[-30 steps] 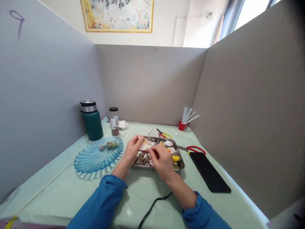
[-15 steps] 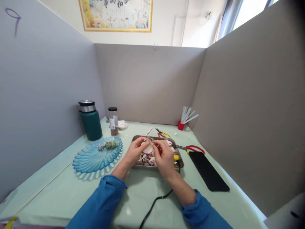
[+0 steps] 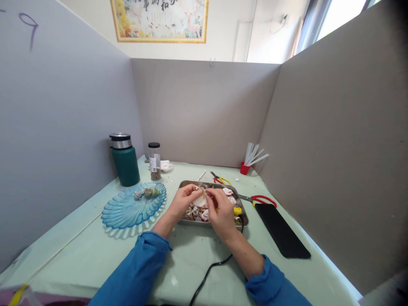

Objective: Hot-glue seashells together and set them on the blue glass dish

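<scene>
A pale, flat seashell (image 3: 199,201) with a yellowish mark near its top is held up over a metal tray (image 3: 246,222). My left hand (image 3: 181,205) pinches it between thumb and fingers from the left. On the other side, my right hand (image 3: 223,214) is closed, its thumb and forefinger pressed together at the shell's upper right edge. Whether a smaller piece sits in that pinch is too small to tell. Below the hands, several small shells (image 3: 192,212) fill the tray. A yellow-bodied tool (image 3: 237,211) with a black cord (image 3: 208,270) lies at the tray's right side, partly hidden by my right hand.
Left of the tray stands a blue scalloped plate (image 3: 127,212) with small shell pieces, behind it a green flask (image 3: 126,165) and a clear jar (image 3: 154,163). Rightward lie red-handled scissors (image 3: 264,199), a black phone (image 3: 282,231), pliers (image 3: 221,178) and a red cup (image 3: 245,169) of white sticks.
The whole view has shifted slightly, so things appear a little further right. Both hands keep nearly the same pose around the seashell, with only slight finger movement.
</scene>
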### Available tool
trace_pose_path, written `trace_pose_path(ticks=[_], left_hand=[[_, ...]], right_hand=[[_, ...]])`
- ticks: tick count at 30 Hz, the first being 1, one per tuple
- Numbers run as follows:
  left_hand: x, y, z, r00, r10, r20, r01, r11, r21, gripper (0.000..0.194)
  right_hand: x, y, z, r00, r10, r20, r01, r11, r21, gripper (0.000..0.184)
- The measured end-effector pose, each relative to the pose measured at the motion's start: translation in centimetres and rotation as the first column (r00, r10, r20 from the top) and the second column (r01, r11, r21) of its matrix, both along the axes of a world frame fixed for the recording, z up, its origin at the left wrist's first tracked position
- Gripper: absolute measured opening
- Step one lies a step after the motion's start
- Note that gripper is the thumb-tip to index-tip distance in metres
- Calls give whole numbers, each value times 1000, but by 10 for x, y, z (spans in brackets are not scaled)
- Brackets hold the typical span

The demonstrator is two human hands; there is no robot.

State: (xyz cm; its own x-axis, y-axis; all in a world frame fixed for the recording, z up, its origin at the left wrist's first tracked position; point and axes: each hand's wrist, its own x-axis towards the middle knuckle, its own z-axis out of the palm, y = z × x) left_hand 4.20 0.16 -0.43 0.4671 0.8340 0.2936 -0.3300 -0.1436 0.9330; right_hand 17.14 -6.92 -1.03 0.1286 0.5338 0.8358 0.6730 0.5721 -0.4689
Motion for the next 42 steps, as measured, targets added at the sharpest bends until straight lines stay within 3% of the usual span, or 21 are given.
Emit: trace_pose_path(ticks=[14, 21, 27, 42], left_hand=[[1, 0, 0, 998, -10, -60, 13, 998, 59, 30], [0, -3, 4, 992, 112, -52, -108, 991, 76, 25], [0, -3, 5, 990, 137, -16, -136, 988, 74, 23], [-3, -1, 2, 997, 63, -41, -62, 998, 29, 24]], right_hand=[[1, 1, 0, 1000, 5, -19, -5, 1000, -15, 19], [1, 2, 0, 1000, -16, -10, 16, 1000, -16, 19], [0, 2, -1, 999, -17, -44, 15, 999, -52, 15], [0, 0, -2, 998, -55, 27, 56, 997, -44, 10]])
